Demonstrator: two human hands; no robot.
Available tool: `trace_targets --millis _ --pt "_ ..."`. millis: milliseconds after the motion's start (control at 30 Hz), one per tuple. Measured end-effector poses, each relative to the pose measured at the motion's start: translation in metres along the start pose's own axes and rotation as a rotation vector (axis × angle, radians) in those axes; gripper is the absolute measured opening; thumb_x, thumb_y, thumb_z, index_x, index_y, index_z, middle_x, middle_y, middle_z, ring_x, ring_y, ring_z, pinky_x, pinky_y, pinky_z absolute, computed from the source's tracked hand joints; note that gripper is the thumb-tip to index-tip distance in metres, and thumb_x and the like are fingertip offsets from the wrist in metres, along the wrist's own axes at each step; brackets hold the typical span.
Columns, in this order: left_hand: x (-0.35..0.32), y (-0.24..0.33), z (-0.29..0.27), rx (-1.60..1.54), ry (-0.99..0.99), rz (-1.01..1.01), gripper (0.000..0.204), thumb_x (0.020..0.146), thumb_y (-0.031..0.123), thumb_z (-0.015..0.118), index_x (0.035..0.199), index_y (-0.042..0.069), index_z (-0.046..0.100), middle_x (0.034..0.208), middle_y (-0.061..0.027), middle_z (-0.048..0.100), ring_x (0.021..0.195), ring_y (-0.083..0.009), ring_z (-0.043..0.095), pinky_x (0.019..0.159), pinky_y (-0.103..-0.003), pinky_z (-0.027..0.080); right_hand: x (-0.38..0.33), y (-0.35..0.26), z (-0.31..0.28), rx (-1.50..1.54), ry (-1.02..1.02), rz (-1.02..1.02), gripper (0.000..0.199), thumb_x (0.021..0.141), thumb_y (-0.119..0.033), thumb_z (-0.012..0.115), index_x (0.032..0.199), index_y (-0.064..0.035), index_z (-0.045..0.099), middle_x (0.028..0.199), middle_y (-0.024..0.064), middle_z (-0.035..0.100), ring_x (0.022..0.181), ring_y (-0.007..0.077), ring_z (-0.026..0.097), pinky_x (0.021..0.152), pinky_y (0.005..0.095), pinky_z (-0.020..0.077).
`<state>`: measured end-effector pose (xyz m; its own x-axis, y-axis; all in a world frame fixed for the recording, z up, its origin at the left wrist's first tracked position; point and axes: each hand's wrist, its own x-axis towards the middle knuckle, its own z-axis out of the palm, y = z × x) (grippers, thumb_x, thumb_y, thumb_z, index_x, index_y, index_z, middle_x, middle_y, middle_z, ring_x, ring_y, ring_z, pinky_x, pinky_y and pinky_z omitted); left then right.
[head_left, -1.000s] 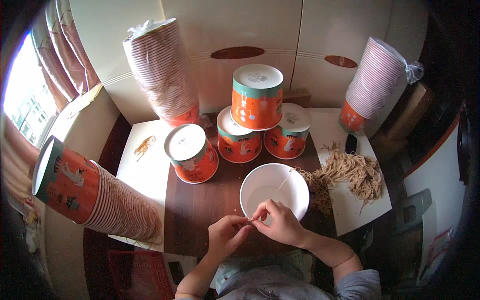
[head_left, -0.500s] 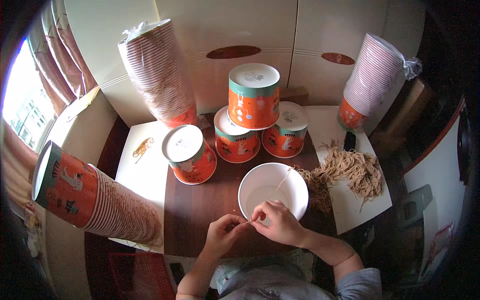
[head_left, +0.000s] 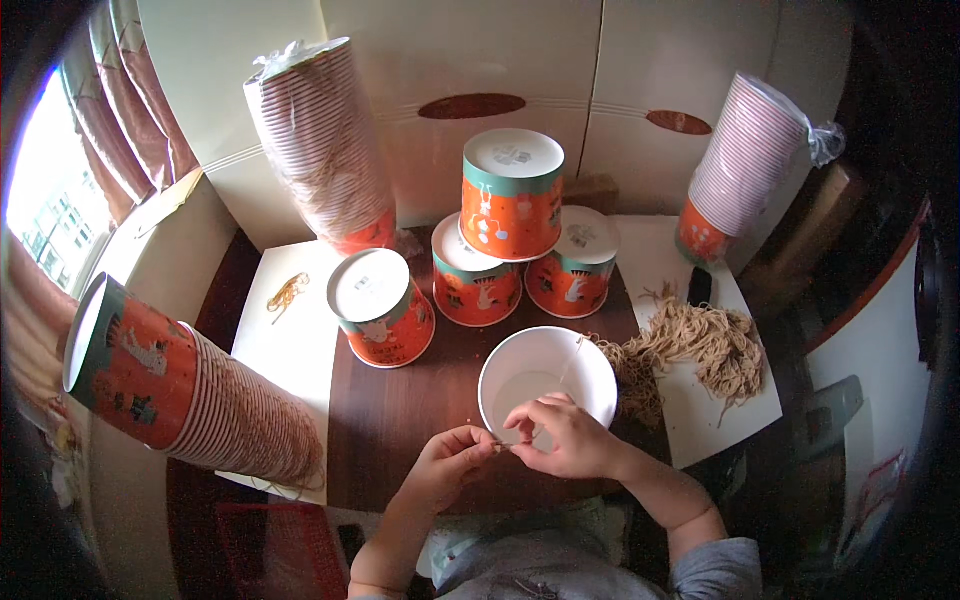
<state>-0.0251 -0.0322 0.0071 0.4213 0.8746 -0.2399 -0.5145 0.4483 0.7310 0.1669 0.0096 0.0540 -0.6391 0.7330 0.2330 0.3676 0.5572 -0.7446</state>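
Note:
A piece of thin tan cord (head_left: 507, 446) is stretched between my two hands over the near rim of an open paper bucket (head_left: 497, 380) with a white inside. My left hand (head_left: 450, 466) pinches one end between thumb and forefinger. Thumb and fingers of my right hand (head_left: 565, 437) pinch the cord close by and cover part of the bucket's opening. Another faint strand runs from the far right of the bucket's rim down towards my right hand. Just right of the bucket lies a tangled heap of the same tan cord (head_left: 712, 350).
Orange and green buckets stand upside down behind: one (head_left: 380, 310) alone, and one (head_left: 512, 200) atop two others. Tall nested stacks stand back left (head_left: 325, 150) and back right (head_left: 745, 155); another stack (head_left: 215, 390) leans at left. Small cords (head_left: 289, 292) lie on a white board.
My hands have drawn slightly apart, and more cord shows between them. The right fingers have lifted and spread a little. Everything else keeps its place.

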Motion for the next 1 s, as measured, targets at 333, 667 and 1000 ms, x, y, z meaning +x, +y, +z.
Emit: trace_targets --millis 333,667,1000 --pt "0.005 -0.002 0.0 -0.011 0.013 -0.016 0.009 0.083 0.013 0.055 0.086 0.004 0.053 0.076 0.001 0.053 0.056 -0.0035 0.043 0.048 -0.015 0.032 0.001 -0.002 0.013 -0.048 0.198 -0.226 0.013 0.069 -0.011 0.067 0.079 -0.0067 0.059 0.072 0.0052 0.058 0.063 0.0208 0.057 0.056 0.0299 0.0458" --pt "0.004 -0.002 0.011 0.275 0.028 0.188 0.011 0.081 0.003 0.054 0.091 0.0 0.054 0.083 -0.0022 0.054 0.071 -0.0072 0.049 0.062 -0.019 0.041 0.002 -0.002 0.01 0.044 0.216 -0.105 0.009 0.072 -0.009 0.064 0.075 -0.004 0.058 0.071 0.0073 0.057 0.062 0.0208 0.057 0.055 0.0296 0.0445" --pt "0.004 -0.002 0.019 0.403 0.128 0.405 0.007 0.08 0.003 0.056 0.085 0.0 0.052 0.083 -0.0031 0.055 0.074 -0.0078 0.051 0.068 -0.02 0.041 0.001 0.005 0.01 0.055 0.151 0.0 0.008 0.074 -0.006 0.061 0.079 -0.0021 0.057 0.073 0.01 0.058 0.067 0.0229 0.058 0.059 0.0301 0.0453"
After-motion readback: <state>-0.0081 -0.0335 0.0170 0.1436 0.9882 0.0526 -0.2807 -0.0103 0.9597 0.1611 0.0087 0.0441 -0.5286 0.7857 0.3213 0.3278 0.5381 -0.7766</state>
